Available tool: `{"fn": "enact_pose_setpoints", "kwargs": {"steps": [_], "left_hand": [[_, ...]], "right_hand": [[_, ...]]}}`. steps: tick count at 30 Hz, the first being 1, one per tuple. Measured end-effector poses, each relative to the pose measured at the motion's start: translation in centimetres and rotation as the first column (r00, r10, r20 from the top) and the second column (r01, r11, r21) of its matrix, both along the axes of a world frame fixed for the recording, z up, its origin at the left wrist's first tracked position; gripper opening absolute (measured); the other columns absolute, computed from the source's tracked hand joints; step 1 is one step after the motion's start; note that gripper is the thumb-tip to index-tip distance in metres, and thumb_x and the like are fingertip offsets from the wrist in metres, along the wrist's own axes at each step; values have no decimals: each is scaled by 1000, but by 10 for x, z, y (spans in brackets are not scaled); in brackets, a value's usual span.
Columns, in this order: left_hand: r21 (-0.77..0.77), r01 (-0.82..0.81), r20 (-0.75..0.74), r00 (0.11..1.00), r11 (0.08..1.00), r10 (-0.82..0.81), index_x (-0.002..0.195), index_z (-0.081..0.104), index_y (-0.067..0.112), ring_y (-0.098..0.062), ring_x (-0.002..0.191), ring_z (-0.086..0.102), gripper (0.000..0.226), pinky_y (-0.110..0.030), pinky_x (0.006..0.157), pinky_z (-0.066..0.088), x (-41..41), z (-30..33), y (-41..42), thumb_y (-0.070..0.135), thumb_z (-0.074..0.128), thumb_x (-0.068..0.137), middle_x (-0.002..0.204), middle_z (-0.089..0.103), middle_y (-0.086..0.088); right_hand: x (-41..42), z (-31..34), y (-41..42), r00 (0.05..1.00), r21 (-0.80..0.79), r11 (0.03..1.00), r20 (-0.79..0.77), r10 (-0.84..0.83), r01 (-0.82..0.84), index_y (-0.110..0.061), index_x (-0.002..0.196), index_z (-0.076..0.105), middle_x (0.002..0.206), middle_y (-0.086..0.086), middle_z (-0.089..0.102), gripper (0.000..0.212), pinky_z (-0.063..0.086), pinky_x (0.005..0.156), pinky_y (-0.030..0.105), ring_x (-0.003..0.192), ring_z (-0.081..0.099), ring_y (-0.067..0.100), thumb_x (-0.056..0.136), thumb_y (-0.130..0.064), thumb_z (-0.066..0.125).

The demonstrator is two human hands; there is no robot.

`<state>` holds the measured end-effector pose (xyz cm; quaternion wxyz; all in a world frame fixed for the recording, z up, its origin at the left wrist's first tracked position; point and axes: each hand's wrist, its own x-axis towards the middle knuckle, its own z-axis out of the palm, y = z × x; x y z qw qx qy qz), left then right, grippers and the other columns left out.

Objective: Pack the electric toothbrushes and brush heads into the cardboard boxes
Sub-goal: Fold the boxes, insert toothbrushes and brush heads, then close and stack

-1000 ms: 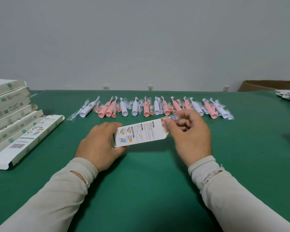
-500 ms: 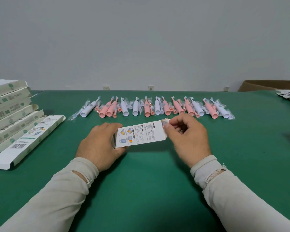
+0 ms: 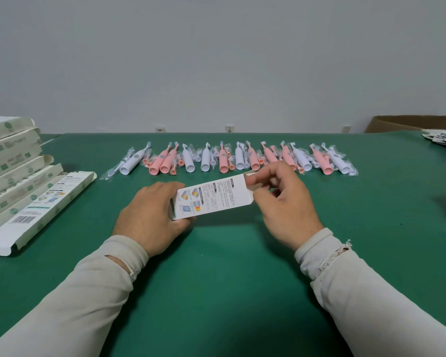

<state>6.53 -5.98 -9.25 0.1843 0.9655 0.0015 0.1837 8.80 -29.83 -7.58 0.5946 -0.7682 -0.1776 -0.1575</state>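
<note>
My left hand (image 3: 150,217) grips the box (image 3: 211,199); my right hand (image 3: 281,199) pinches its end flap (image 3: 250,176). Tuck squarely, avoid creasing.

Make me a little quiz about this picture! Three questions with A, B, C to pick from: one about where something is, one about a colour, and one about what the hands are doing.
1. Where is the stack of boxes?
A. At the table's left edge
B. Under the toothbrushes
C. Behind the brown carton

2. What colours are the toothbrushes in the row?
A. Blue and yellow
B. Pink and white
C. All black

3. What is happening with the small box?
A. It lies alone on the table
B. Both hands hold it
C. It sits on the stack

Answers:
1. A: the stack stands on the green table at its left edge.
2. B: pink and white handles alternate along the row.
3. B: the left hand grips one end, and the right hand pinches the flap end.
</note>
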Motion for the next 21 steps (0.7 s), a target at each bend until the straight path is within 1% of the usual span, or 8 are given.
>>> {"fn": "enact_pose_setpoints", "kwargs": {"steps": [2, 4, 7, 9, 11, 13, 16, 21], "left_hand": [[-1, 1, -1, 1000, 1000, -1, 123, 53, 41, -15, 108, 50, 50, -42, 85, 51, 0, 0, 1, 43, 70, 77, 110, 54, 17], [-4, -1, 0, 1000, 1000, 1, 123, 53, 42, -15, 108, 50, 50, -43, 84, 51, 0, 0, 1, 44, 70, 77, 110, 54, 17], [-4, -9, 4, 1000, 1000, 9, 123, 53, 42, -15, 109, 50, 50, -43, 85, 51, 0, 0, 1, 44, 70, 76, 111, 55, 16], [-15, -19, 10, 1000, 1000, 19, 122, 54, 42, -15, 107, 50, 48, -42, 84, 51, 0, 1, 3, 46, 69, 76, 108, 55, 17], [-29, -22, 14, 1000, 999, 23, 121, 54, 42, -15, 106, 51, 48, -43, 84, 52, 0, 1, 4, 48, 68, 76, 107, 55, 17], [-31, -17, 18, 1000, 999, 18, 121, 54, 42, -15, 107, 51, 48, -42, 85, 51, 0, 1, 4, 47, 70, 76, 106, 54, 17], [-40, -10, 40, 999, 999, 12, 120, 55, 42, -15, 106, 50, 47, -41, 85, 50, 0, 0, 4, 46, 72, 76, 101, 49, 20], [-54, 7, 56, 998, 999, -4, 116, 57, 41, -16, 102, 52, 43, -42, 82, 51, 1, 1, 4, 46, 71, 76, 99, 51, 19]], "right_hand": [[1, -2, 1, 999, -17, 999, -11, 41, -41, -29, 88, 58, 91, -7, 71, 18, 45, 66, 14, 83, 62, 15, 73, -21, 52], [2, -3, 1, 998, -32, 998, -7, 59, -60, -30, 91, 58, 92, -11, 71, 22, 45, 67, 13, 87, 62, 16, 73, -20, 52], [6, -1, -7, 1000, -57, 998, 24, 0, 1, -34, 98, 57, 96, -16, 67, 29, 42, 73, 18, 85, 58, 5, 70, -26, 52], [8, 1, -15, 996, -177, 982, 74, -57, 69, -40, 105, 56, 105, -23, 60, 37, 39, 77, 18, 90, 53, 0, 68, -38, 50], [8, 2, -20, 993, -314, 946, 109, -43, 75, -44, 126, 52, 121, -25, 52, 57, 39, 88, 18, 107, 49, -4, 69, -43, 49], [8, 1, -21, 995, -370, 928, 97, 2, 34, -42, 139, 48, 135, -23, 46, 65, 37, 105, 25, 125, 45, 1, 74, -37, 51], [8, -3, -18, 994, -367, 930, 109, 21, 20, -35, 137, 55, 138, -17, 49, 53, 36, 114, 37, 131, 44, 8, 85, -28, 58], [7, -5, -14, 995, -269, 963, 93, 45, -18, -36, 119, 66, 130, -13, 53, 32, 43, 102, 22, 118, 49, -5, 93, -17, 65]]}}
